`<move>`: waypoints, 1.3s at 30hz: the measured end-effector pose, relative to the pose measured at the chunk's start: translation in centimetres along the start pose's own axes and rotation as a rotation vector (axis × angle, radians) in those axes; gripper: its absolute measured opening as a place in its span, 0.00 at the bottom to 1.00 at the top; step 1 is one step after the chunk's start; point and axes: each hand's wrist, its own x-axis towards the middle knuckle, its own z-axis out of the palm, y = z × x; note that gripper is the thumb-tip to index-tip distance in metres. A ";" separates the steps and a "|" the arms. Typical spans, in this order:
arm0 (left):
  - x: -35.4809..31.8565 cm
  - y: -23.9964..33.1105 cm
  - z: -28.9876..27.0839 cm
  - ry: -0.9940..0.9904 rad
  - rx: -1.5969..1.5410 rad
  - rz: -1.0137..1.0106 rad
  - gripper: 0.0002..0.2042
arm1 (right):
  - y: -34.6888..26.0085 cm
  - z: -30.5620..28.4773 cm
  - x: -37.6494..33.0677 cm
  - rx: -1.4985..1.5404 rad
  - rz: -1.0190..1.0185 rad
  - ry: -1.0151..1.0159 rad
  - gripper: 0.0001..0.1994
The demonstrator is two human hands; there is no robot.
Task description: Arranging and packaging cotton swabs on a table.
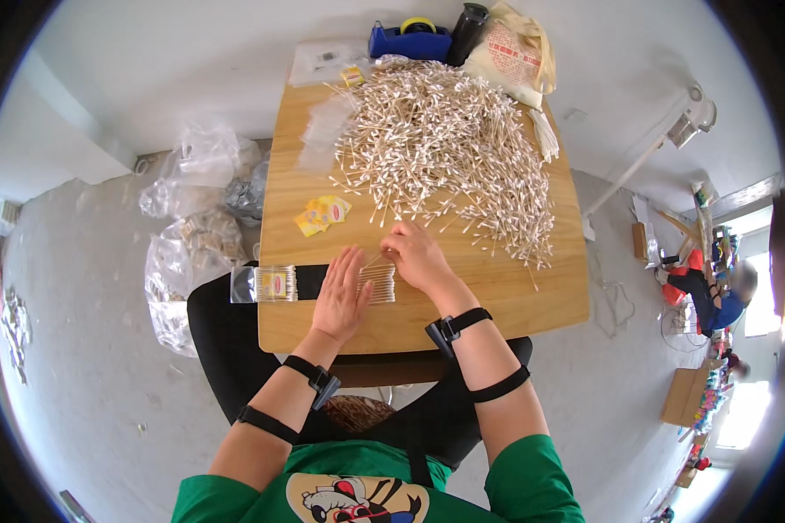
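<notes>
Cotton swabs (378, 286) lie left-to-right, visible white tips rightward, partly beneath a flattened left hand (338, 298); the right hand (417, 258) pinches one above a wooden table (488, 301) on grey floor (96, 349).

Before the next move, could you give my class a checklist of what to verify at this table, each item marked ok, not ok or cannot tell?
1. Supply of loose swabs: ok, the swab pile is large.
2. Left hand on the row of swabs: ok, laid flat over part of it.
3. Right hand grip: ok, it appears to pinch a swab.
4. Row count: cannot tell, partly covered.
5. Filled packet fully on the table: not ok, its clear end overhangs the left edge.
6. Yellow cards on the table: ok.
</notes>
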 end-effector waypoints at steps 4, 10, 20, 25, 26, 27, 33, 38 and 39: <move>0.0 0.0 0.1 0.060 -0.108 -0.047 0.25 | 0.3 0.1 0.1 0.099 -0.028 -0.051 0.03; -0.1 -0.4 0.2 0.099 -0.257 -0.108 0.26 | -0.1 0.3 0.2 0.183 0.143 -0.022 0.01; 0.2 -0.3 0.2 -0.005 0.018 -0.028 0.22 | -0.2 0.4 -1.6 0.127 0.093 -0.060 0.02; 0.0 -0.5 0.0 -0.053 -0.183 -0.126 0.21 | -0.8 1.5 -4.1 0.536 0.266 0.322 0.12; 0.1 -0.4 0.1 0.030 -0.426 -0.252 0.22 | -1.0 2.0 -4.5 0.535 0.265 0.322 0.12; 0.1 -0.3 0.3 0.110 -0.668 -0.378 0.23 | -1.7 2.7 -4.8 0.533 0.268 0.371 0.14; 0.5 0.2 2.0 0.220 -0.855 -0.321 0.28 | -5.2 5.2 -5.2 0.653 0.304 0.396 0.22; 0.6 0.8 2.0 0.214 -0.896 -0.309 0.29 | -6.2 6.2 -5.5 0.664 0.316 0.468 0.22; 0.5 0.8 2.0 0.217 -0.899 -0.323 0.29 | -6.0 6.5 -5.6 0.664 0.317 0.471 0.22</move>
